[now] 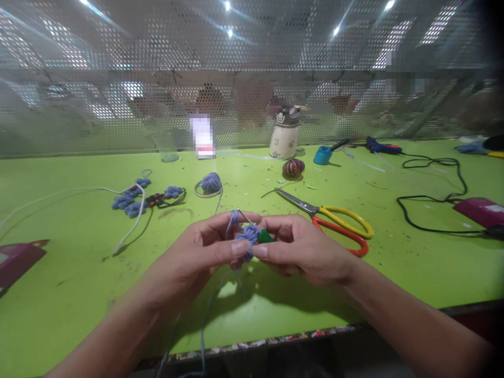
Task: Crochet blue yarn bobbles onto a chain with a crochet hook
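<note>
Between my two hands is a small blue crochet piece (249,234). My left hand (212,244) pinches it between thumb and fingers, and blue yarn loops around its index finger. My right hand (299,247) is closed on a crochet hook (265,237) with a green handle, its thin metal tip reaching over the piece toward the left index finger. The right thumb meets the edge of the piece. Beyond my hands, a ball of blue yarn (211,182) lies on the green table (244,205), a strand running from it toward my left hand. A loose strand hangs over the front edge.
Scissors (315,210) with yellow and red handles lie beside my right hand. Crocheted blue flowers (132,202) and a white cable (137,210) are at left. Behind stand a bottle (284,136), a multicoloured yarn ball (293,168) and a blue pot (323,155). A black cord (429,199) is at right.
</note>
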`<state>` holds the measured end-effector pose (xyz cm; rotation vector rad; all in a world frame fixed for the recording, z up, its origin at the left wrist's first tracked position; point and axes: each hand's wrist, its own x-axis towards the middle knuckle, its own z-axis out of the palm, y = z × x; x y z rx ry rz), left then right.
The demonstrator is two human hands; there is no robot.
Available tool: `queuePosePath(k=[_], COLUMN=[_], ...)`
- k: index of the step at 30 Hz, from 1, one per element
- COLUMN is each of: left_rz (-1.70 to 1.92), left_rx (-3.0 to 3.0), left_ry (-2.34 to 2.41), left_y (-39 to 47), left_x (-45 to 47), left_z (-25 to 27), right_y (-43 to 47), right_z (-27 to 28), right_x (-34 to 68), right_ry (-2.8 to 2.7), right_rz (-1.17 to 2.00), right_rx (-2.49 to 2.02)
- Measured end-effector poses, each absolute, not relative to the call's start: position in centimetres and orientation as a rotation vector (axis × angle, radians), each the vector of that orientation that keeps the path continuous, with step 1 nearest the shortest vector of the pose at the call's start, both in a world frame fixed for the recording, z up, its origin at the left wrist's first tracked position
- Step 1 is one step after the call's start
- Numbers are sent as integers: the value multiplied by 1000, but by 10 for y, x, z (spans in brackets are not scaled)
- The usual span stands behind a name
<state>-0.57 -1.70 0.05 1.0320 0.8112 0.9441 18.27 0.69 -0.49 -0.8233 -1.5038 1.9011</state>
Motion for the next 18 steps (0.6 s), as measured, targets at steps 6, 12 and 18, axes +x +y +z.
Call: queuePosePath(k=[6,12,18], left_rz=[940,934,944], left_rx=[1073,1095,1103], left_ry=[792,763,752], left_y=[-16,-15,-14], left_x=[-6,-6,-7], left_z=[0,-1,-4], right_y=[6,6,6], right_z=[-4,-4,-3], right_x=[182,183,184], right_ry=[-1504,-1509,-1509], right_rz=[1886,1887,1903], right_rx=[-878,-872,-860])
